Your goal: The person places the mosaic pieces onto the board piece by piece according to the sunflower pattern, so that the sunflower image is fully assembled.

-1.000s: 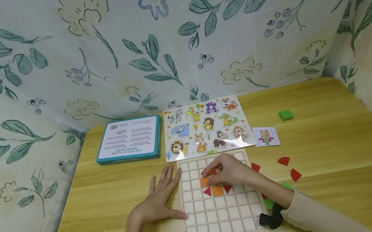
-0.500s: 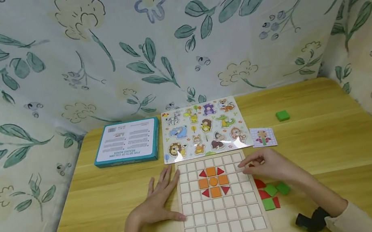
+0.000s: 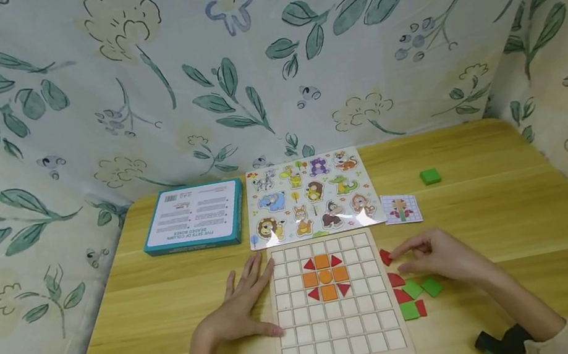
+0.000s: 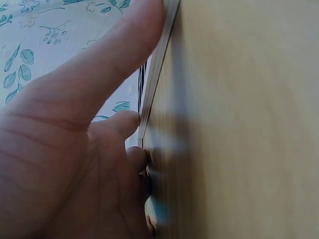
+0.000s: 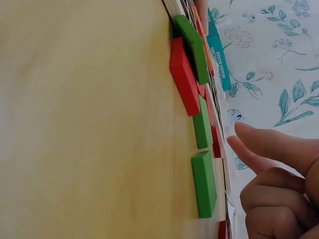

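Note:
My left hand (image 3: 241, 309) lies on the table with fingers spread, its thumb and fingertips against the left edge of a wooden grid board (image 3: 322, 353). On the board, an orange disc (image 3: 326, 277) sits among several orange squares (image 3: 328, 293), with red triangles (image 3: 313, 295) at the corners. Right of the board, my right hand (image 3: 438, 254) extends its index finger to a red quarter-round piece (image 3: 386, 257), seemingly touching it. Its thumb stands apart from the piece. In the right wrist view, the other fingers of the right hand (image 5: 279, 189) are curled and hold nothing.
Green squares (image 3: 432, 287) and red pieces (image 3: 396, 279) lie along the board's right edge. Behind stand an animal puzzle sheet (image 3: 285, 217), a blue box (image 3: 192, 217), a small pattern card (image 3: 403, 213) and a green block (image 3: 430, 176). A floral cloth (image 3: 268, 79) hangs behind the table.
My right hand has moved right, off the board's middle to the red piece beside it, uncovering the orange and red pieces on the board. The left hand has stayed at the board's edge.

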Tool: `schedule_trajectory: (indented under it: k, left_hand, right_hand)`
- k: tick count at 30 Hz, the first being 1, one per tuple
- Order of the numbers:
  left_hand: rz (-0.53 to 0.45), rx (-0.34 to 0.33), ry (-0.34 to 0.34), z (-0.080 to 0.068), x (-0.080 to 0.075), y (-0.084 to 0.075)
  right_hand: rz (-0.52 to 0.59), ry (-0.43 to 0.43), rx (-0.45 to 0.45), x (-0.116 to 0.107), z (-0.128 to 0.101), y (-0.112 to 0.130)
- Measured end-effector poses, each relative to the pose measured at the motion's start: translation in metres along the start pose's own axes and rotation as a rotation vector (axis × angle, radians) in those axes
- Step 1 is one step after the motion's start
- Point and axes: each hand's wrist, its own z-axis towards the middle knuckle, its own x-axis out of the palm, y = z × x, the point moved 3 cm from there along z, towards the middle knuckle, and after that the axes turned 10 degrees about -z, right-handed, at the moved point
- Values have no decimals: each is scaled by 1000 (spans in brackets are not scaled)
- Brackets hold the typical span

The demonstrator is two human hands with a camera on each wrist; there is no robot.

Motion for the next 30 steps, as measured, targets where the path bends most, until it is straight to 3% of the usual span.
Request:
schedule_trajectory:
  k: [6, 14, 17, 22, 30]
  left_hand:
    - [-2, -3, 3, 1, 1, -1]
    - [5, -7, 2, 0, 0, 0]
    - [5, -6, 1, 0, 0, 1]
    - [0, -6, 4, 0, 0, 1]
    - [4, -1, 2, 0, 0, 1]
  right_hand:
    - [-7, 70, -50, -1, -5, -5]
    - [18, 241, -107, -2, -10, -14]
    - [1, 223, -68, -1, -7, -15]
    - [-15, 121, 24, -3, -2, -18]
    - [-5, 107, 24, -7, -3, -19]
